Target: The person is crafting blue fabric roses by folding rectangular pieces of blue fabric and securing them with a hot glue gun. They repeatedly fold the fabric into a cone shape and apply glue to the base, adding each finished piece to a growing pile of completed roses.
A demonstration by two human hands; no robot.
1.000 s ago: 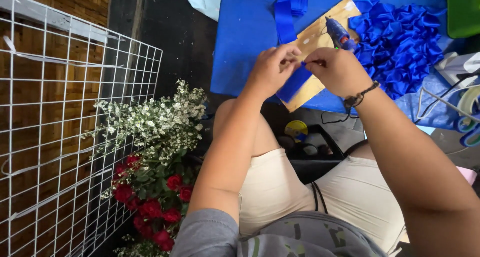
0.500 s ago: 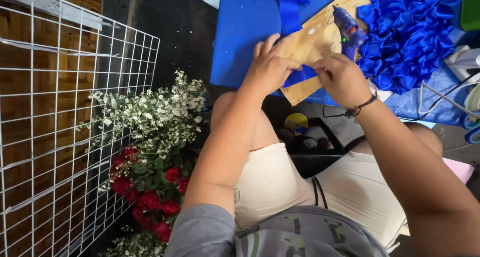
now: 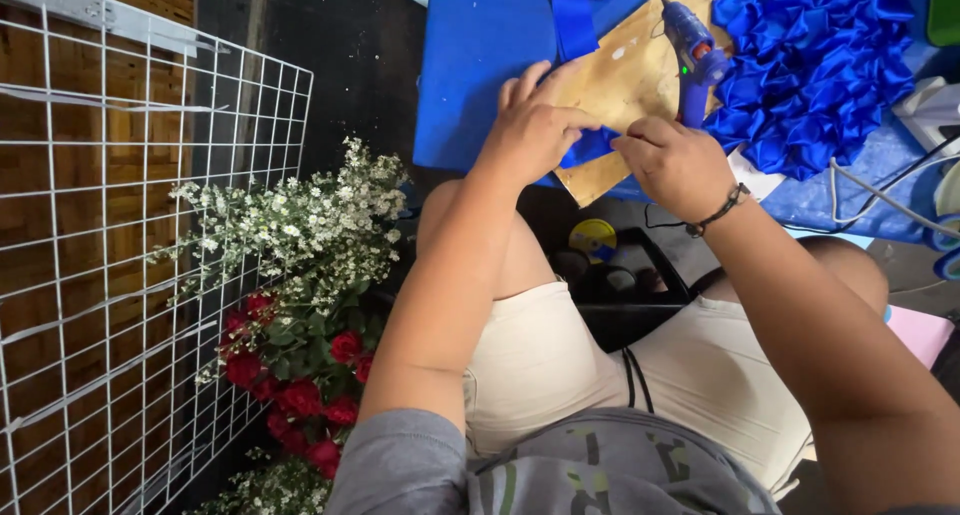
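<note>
blue ribbon piece (image 3: pixel 590 145) pinched between both hands, left (image 3: pixel 535 125) and right (image 3: pixel 675 165), over wooden board (image 3: pixel 625 75)

Left hand (image 3: pixel 535 125) and right hand (image 3: pixel 675 165) meet fingertip to fingertip, fingers pinched, forearms outstretched

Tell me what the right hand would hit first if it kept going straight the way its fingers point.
The right hand points left, at the folded blue ribbon piece it pinches; just beyond is the left hand, over the tan wooden board. Depth is unclear.
</note>
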